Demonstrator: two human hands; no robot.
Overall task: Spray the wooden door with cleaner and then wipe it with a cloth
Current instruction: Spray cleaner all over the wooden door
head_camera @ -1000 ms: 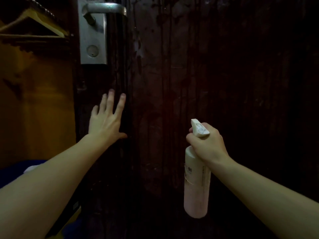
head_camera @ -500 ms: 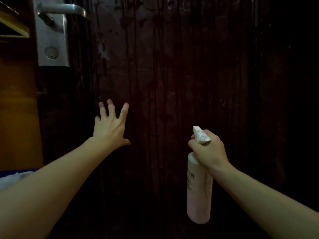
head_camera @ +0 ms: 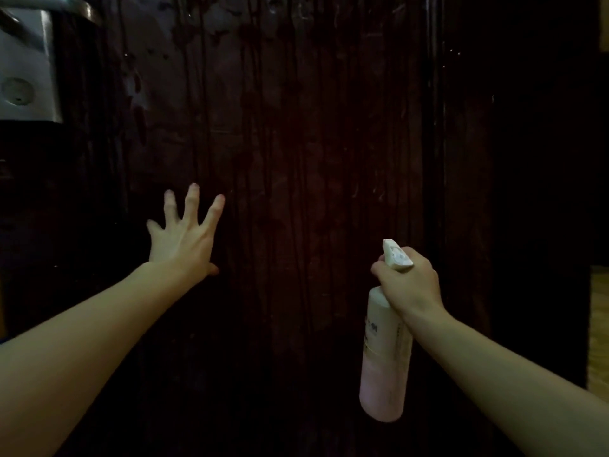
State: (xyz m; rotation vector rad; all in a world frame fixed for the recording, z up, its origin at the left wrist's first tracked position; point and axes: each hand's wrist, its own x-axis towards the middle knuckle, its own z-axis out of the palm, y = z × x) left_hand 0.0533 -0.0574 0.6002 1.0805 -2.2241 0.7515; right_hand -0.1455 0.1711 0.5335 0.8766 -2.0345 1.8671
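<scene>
Centrally, the wooden door (head_camera: pixel 296 143) fills the frame, streaked with runs. Left hand (head_camera: pixel 183 240), fingers (head_camera: pixel 191 201) spread, reaches toward the panel, probably to steady it; right hand (head_camera: pixel 408 282) grips the spray bottle (head_camera: pixel 384 364) at lower right, nozzle doorward.

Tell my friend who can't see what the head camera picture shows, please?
A person's right hand grips a pale pink spray bottle in front of a dark wooden door streaked with drips. The left hand reaches toward the door with fingers spread. A metal lock plate with a handle sits at the upper left.
</scene>
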